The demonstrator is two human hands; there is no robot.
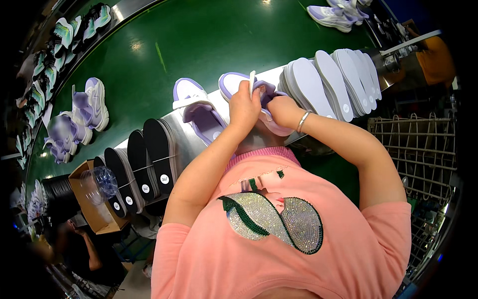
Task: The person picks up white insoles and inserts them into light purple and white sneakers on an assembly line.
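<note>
Inside the shoe point(269, 90), right hand point(284, 111) partly hidden

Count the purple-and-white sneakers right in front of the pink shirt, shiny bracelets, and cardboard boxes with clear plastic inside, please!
Purple-and-white sneakers: 2
Silver bracelet: 1
Cardboard box: 1
Total: 4

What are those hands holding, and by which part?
A white and purple shoe. The left hand holds it by its upper, near the opening; the right hand is at the opening, its exact grip hidden.
</note>
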